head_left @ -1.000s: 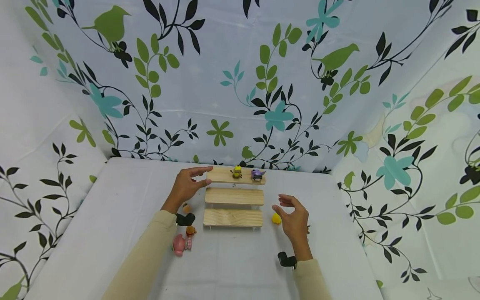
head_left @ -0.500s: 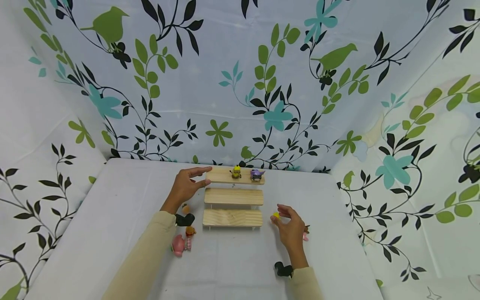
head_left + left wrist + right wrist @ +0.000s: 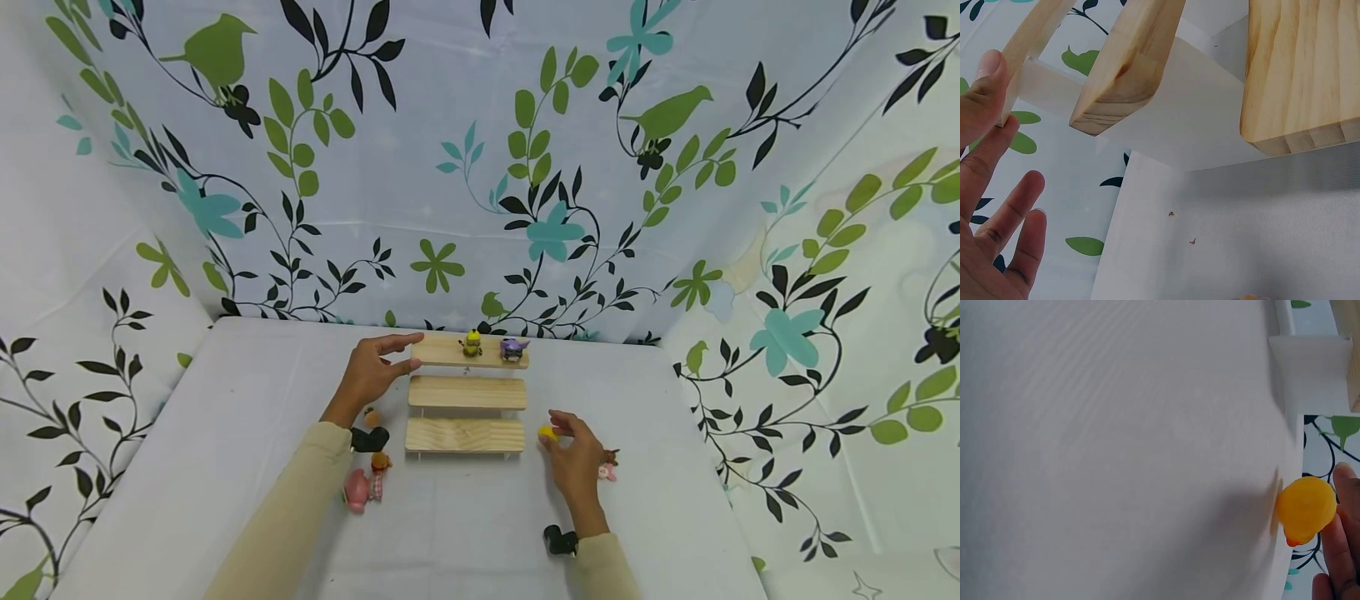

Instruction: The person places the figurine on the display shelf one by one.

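Observation:
My left hand (image 3: 369,373) reaches to the left end of a three-step wooden display stand (image 3: 467,435) and pinches the top board (image 3: 438,352) between thumb and index finger. In the left wrist view the other fingers are spread away from the wood. A yellow minion figure (image 3: 472,343) and a purple figure (image 3: 513,349) stand on that top board. To the right of the stand, my right hand (image 3: 579,471) pinches a small yellow toy duck (image 3: 1307,506). Its reddish beak shows in the right wrist view, while part of its far side is hidden by fingers.
On the white table (image 3: 450,542), left of the stand, lie a pink toy (image 3: 357,490), a brown-headed figure (image 3: 380,462) and another small figure (image 3: 371,417). A pink-and-brown figure (image 3: 608,465) lies beyond my right hand. A leaf-patterned cloth hangs behind.
My right hand has lowered and moved left, closing its fingers on the toy duck. The pink-and-brown figure behind it has come into sight. My left hand stays on the top board.

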Available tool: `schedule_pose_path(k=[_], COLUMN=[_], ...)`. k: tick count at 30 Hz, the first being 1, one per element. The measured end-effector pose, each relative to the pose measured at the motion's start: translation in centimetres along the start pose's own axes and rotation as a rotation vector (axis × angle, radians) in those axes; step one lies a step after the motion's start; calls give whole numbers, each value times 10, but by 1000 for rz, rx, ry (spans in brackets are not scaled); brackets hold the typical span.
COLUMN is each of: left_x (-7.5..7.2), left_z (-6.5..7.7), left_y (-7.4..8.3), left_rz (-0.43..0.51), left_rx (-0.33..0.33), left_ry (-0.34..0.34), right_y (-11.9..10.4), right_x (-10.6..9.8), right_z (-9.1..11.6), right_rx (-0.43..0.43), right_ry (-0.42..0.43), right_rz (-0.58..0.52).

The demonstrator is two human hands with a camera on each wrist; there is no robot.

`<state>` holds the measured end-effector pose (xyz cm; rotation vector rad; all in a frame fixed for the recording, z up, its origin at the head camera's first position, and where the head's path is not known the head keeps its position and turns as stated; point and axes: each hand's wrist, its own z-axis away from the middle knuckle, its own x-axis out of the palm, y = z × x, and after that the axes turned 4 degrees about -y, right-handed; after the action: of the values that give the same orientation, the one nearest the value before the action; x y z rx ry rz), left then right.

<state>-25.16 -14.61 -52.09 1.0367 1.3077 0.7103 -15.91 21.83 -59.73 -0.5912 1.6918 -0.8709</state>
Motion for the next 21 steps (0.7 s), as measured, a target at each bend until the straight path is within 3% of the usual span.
schedule_pose_path(k=[7, 15, 21], left_x=[0, 0, 0], left_z=[0, 0, 0], left_y=[-1, -1, 0], left_rz=[-1, -2, 0], left_rx=[10, 14, 19], left_ry=[4, 5, 5], right_y=[-8, -1, 3], right_x=[0, -3, -3], right_z=[0, -5, -5], right_rx=[-24, -103, -58], right_ry=[-17, 107, 92], right_rz=[-24, 9, 82])
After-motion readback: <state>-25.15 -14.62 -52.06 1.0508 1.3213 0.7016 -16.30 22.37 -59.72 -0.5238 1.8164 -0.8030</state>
